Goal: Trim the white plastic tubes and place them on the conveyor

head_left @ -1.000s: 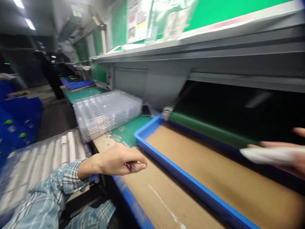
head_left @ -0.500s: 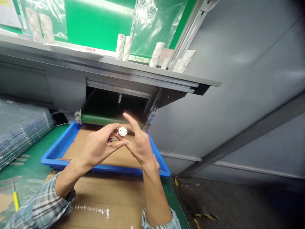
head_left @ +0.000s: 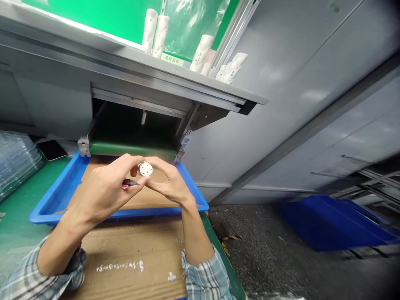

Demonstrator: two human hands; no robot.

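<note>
Swung to the right since the earlier frame, the head view now takes in a speckled grey floor (head_left: 250,246) and a blue crate (head_left: 331,225) lying beyond the bench, blurred at its far end. Grey metal panelling (head_left: 287,121) fills the upper right. A grey shelf (head_left: 103,52) runs across the top, with white cylindrical rolls (head_left: 161,35) standing on it, some tilted, against a green board. Under the shelf, a green conveyor belt (head_left: 131,149) emerges from a dark opening. On the bench, a green mat (head_left: 31,187) carries a stack of clear plastic trays (head_left: 15,162) and a phone (head_left: 51,150), and a blue tray (head_left: 46,216) lined with cardboard sits just below the belt, above a cardboard sheet (head_left: 131,246).

Both hands are raised over the blue tray, close together, fingers curled. The left hand (head_left: 104,189) pinches a small dark-tipped tool (head_left: 130,182) with a touch of pink at its end. The right hand (head_left: 170,185) holds a round white part (head_left: 145,168) at its fingertips, its face dotted with small holes, just beside the left fingers.
</note>
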